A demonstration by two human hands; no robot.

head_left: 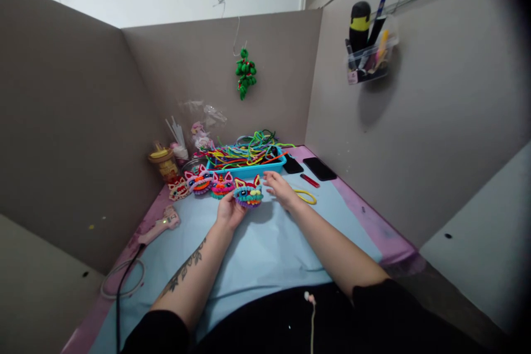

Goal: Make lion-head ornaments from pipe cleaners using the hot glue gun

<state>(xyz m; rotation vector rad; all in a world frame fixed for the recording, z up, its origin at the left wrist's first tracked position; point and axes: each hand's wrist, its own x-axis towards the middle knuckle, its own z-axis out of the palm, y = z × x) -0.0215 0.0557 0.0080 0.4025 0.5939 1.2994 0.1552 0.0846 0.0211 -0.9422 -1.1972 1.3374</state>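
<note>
My left hand (231,211) grips a colourful pipe-cleaner animal head (249,193) by its lower left side. The head has upright ears with red and yellow, a teal face and a purple lower edge. Just to its right, my right hand (280,188) is raised with fingers apart and nothing in it. Beyond the left hand stand similar heads in a row: a pink one (223,185), a pink and orange one (199,180) and a cream and red one (178,189).
A blue tray (249,169) of loose pipe cleaners stands at the back. Left lies a pink glue gun (161,224) with a black cord, near a lidded cup (164,163). Right are a phone (319,168), a red tool (310,180) and a yellow pipe cleaner (307,197). Partition walls enclose the table.
</note>
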